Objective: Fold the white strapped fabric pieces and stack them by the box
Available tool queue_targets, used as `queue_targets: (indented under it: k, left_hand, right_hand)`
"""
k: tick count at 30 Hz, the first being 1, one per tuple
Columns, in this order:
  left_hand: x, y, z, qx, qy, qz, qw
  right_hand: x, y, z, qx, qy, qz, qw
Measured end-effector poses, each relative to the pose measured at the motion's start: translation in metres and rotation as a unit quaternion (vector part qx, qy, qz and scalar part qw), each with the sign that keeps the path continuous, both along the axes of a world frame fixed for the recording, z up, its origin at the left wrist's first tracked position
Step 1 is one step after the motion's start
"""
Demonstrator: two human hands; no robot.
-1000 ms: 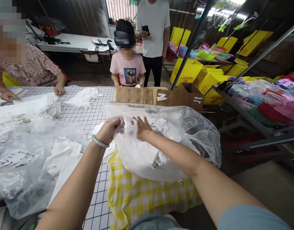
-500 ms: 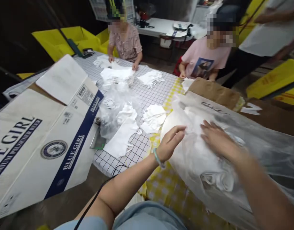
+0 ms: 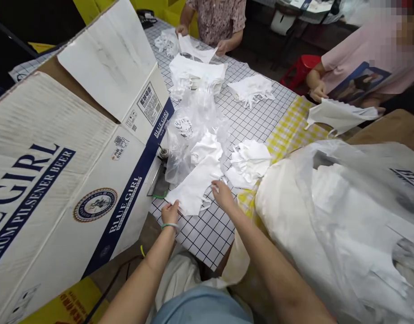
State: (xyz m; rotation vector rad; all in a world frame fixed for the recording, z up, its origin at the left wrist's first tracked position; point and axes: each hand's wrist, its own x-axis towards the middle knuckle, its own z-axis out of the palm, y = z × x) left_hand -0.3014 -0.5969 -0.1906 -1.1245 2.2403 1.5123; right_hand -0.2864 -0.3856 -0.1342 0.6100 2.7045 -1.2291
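- I am watching the left hand [image 3: 169, 212], below the frame's centre, grasping the near left corner of a flat white fabric piece with thin straps [image 3: 193, 191] between thumb and fingers.
- That piece is lying near the centre of the frame, on a white tablecloth with a black grid [image 3: 210, 240].
- I am seeing the right hand [image 3: 223, 194] reaching to the piece's right edge, beside a strap; I cannot tell whether its fingers are closing on fabric.
- A loose pile of white fabric pieces [image 3: 250, 157] is lying just beyond the right hand.
- A crumpled clear plastic bag [image 3: 178, 164] is resting above the left hand.
- A large translucent plastic bag [image 3: 284, 202] is filling the lower right.
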Motion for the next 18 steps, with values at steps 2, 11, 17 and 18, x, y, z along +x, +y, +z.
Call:
queue_targets:
  k: [2,11,17,18]
  left_hand:
    - [-0.008,0.001,-0.010,0.032,-0.029,0.007,0.999]
    - [-0.006,-0.036,-0.010,0.144,-0.055,-0.012,0.988]
    - [0.009,-0.063,-0.015,0.072,-0.059,-0.079,0.993]
    - [0.010,-0.063,-0.017,0.055,-0.054,-0.098,0.992]
  right_hand:
    - [-0.043,0.018,-0.021,0.033,0.011,-0.031,0.999]
    - [-0.044,0.053,-0.023,0.024,-0.049,-0.065,0.996]
    - [0.082,0.033,-0.034,-0.104,-0.138,-0.112,0.979]
    - [0.089,0.030,-0.037,-0.100,-0.142,-0.115,0.978]
